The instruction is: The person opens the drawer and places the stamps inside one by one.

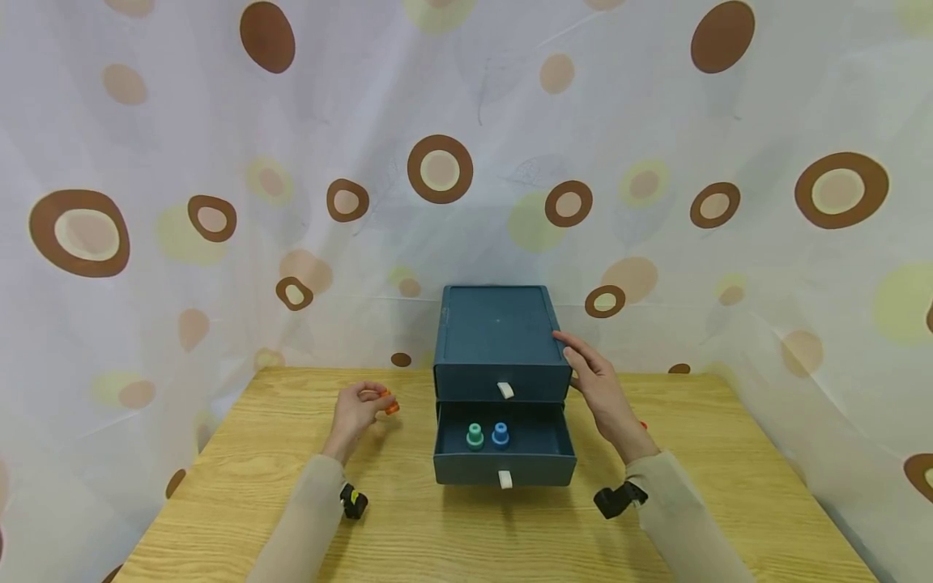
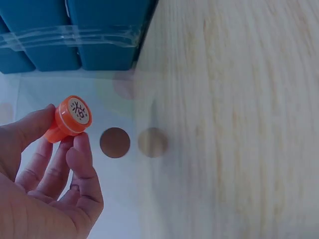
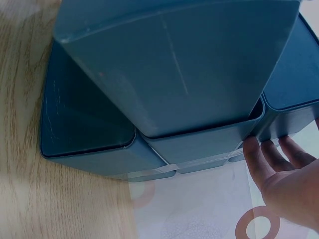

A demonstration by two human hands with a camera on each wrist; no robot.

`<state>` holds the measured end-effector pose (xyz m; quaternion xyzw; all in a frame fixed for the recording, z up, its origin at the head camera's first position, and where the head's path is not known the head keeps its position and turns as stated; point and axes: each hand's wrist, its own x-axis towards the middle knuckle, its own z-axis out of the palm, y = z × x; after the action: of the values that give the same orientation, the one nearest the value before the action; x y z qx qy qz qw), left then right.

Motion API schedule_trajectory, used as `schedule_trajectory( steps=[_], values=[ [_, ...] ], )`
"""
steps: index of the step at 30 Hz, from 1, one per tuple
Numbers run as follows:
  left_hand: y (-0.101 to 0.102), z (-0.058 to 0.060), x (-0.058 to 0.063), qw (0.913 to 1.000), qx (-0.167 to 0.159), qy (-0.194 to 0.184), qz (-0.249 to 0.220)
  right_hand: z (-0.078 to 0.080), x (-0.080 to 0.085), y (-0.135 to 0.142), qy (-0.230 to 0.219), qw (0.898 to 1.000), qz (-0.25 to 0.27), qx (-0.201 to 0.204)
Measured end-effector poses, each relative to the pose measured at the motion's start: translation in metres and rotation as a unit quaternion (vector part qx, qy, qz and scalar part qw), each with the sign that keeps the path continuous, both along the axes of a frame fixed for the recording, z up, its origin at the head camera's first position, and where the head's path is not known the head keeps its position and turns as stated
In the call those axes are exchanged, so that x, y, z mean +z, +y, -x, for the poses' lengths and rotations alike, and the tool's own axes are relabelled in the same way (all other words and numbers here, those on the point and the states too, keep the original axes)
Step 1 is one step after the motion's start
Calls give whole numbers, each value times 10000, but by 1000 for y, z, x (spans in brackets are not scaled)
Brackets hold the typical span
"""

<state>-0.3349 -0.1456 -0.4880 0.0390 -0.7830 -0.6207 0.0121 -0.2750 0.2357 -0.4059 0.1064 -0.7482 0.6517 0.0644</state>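
Observation:
My left hand (image 1: 355,413) holds a small orange stamp (image 2: 62,124) between thumb and fingers, above the table to the left of a dark blue drawer cabinet (image 1: 499,324). The stamp's round white face, with a dark character on it, shows in the left wrist view. My right hand (image 1: 599,393) touches the cabinet's right side with extended fingers, the index finger at the top edge. Below the closed upper drawer (image 1: 466,382), the lower drawer (image 1: 466,470) is pulled out. Inside stand a green stamp-like piece (image 1: 475,437) and a blue one (image 1: 500,436).
Each drawer front has a white pull tab (image 1: 505,479). A red object (image 1: 644,424) is mostly hidden behind my right wrist. The wooden table (image 1: 408,542) meets a hanging sheet (image 1: 379,97) with round patterns at the back and sides. Clear tape (image 2: 99,37) runs across the cabinet.

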Motion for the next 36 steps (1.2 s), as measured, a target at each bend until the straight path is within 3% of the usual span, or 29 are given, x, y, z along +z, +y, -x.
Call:
schedule_trajectory(
  steps=[14,36],
  values=[
    [11,-15,17,9979,97,587,274,-1,-1,1,29,10000,37,-4],
    [27,-35,42,9909,114,1319,-246,0,0,1,-1,10000,3,-6]
  ],
)
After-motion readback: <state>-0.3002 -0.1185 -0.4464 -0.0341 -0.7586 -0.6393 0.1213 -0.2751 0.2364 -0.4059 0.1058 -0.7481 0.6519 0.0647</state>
